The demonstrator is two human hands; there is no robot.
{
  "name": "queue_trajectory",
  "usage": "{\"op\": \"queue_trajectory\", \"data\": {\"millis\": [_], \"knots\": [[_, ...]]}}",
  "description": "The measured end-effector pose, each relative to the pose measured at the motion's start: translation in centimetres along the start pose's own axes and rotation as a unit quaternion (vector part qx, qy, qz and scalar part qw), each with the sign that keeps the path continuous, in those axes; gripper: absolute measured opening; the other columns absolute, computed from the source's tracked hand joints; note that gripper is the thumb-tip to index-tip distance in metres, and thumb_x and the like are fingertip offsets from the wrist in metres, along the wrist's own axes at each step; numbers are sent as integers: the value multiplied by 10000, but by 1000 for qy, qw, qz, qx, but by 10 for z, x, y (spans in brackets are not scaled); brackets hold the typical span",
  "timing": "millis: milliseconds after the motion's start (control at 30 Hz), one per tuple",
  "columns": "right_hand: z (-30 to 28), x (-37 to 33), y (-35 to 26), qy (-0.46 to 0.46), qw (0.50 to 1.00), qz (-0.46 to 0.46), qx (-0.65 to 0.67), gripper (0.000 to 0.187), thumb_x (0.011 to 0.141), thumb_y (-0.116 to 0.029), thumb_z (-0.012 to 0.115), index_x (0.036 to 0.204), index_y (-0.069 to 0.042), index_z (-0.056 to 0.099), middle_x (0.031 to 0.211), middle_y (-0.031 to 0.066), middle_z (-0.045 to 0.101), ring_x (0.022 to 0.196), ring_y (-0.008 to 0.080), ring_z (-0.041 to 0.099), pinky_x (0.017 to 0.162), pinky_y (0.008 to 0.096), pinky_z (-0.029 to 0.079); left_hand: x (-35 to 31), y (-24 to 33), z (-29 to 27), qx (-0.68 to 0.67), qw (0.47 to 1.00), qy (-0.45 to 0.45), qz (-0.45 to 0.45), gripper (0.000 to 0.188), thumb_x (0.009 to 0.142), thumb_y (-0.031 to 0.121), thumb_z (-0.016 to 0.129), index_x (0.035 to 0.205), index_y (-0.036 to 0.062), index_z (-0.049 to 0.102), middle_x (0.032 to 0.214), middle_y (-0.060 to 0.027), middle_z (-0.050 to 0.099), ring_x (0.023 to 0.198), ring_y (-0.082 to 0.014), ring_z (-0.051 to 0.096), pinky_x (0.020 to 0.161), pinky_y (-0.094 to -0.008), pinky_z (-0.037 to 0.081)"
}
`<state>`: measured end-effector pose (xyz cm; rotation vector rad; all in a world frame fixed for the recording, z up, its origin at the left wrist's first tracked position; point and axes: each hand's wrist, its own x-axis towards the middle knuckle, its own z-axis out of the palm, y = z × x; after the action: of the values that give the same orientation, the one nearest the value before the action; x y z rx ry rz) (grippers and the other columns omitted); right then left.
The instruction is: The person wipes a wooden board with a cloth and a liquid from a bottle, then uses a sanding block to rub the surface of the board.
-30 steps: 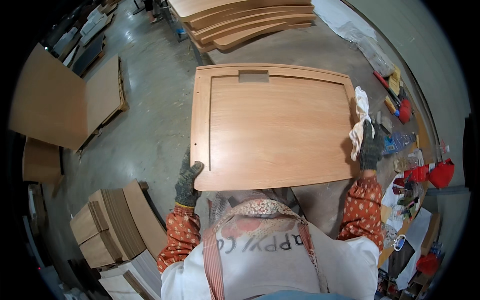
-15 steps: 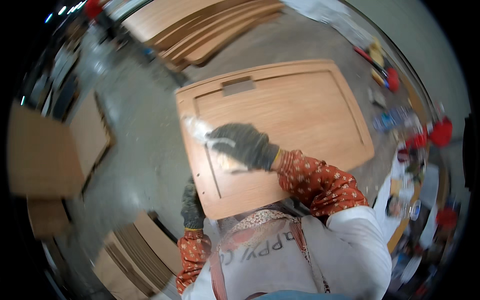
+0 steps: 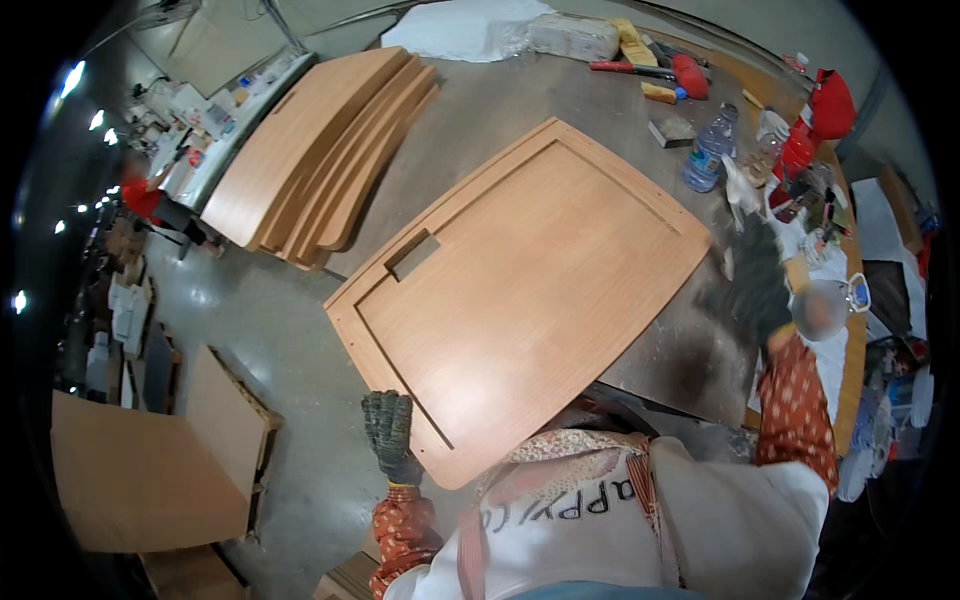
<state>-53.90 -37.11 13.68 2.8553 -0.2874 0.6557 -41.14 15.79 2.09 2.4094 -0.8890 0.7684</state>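
A light-brown wooden panel (image 3: 530,290) with curved edges, a shallow groove and a rectangular cut-out lies at an angle before me. My left hand (image 3: 390,432), in a dark grey-green knit glove, is closed at the panel's near left corner, seemingly gripping its edge, with the thumb hidden. Off the panel to the right, my gloved right hand (image 3: 742,292) is smeared by motion over the worktable (image 3: 690,365). Whether it holds anything does not show. Crumpled white material (image 3: 740,190) lies beyond it, beside a clear plastic bottle (image 3: 709,150).
Several curved wooden panels (image 3: 320,140) are stacked at the back left. A red-handled tool (image 3: 640,68), a wrapped block (image 3: 573,37) and red bottles (image 3: 800,150) line the table's far right. Cardboard (image 3: 150,470) stands at left; a person in red (image 3: 140,198) is farther off.
My right hand has left the panel and moved far to the right. The panel appears turned counterclockwise in view. My left hand stays by its near left corner.
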Motion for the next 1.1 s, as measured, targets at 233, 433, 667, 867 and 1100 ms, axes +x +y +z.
{"op": "queue_trajectory", "data": {"millis": [233, 433, 667, 867, 1100], "knots": [[67, -25, -115, 64, 955, -236, 167, 635, 738, -174, 617, 1361, -140, 502, 1320, 127, 513, 1276, 335, 435, 1120, 534, 268, 58, 43, -76, 118, 984, -69, 113, 437, 780, 170, 514, 1182, 94, 667, 1265, -126, 599, 1262, -318, 508, 1114, -543, 324], [-14, 15, -94, 75, 946, -242, 204, 488, 758, -118, 551, 1243, -128, 609, 1182, 109, 593, 1157, 322, 536, 1043, 506, 377, 87, 69, -131, 196, 971, -76, 113, 375, 755, 129, 616, 1122, 137, 693, 1195, -75, 642, 1190, -323, 566, 1046, -464, 409], [-116, 189, -60, 244, 898, -322, 177, 513, 833, -306, 574, 1260, -25, 534, 1155, 195, 594, 1001, 335, 531, 874, 455, 406, 117, 71, -171, 316, 944, 39, 84, 316, 835, 136, 675, 1122, 6, 642, 1119, -149, 649, 1069, -302, 608, 966, -407, 459], [-92, 184, -174, 261, 821, -320, 394, 554, 853, -344, 588, 1368, -161, 495, 1318, 185, 520, 1239, 349, 474, 1076, 502, 321, 153, 40, -138, -202, 950, 234, -29, 318, 994, 80, 431, 1244, -39, 588, 1250, -184, 604, 1158, -278, 572, 1020, -378, 422], [17, 32, -212, 56, 899, -189, 392, 587, 885, -488, 554, 1382, -187, 467, 1387, 201, 429, 1279, 381, 383, 1095, 549, 238, 93, 38, -45, -543, 709, 216, -394, 414, 926, 190, 610, 1275, -19, 531, 1215, -103, 600, 1106, -232, 574, 970, -389, 467]]}}
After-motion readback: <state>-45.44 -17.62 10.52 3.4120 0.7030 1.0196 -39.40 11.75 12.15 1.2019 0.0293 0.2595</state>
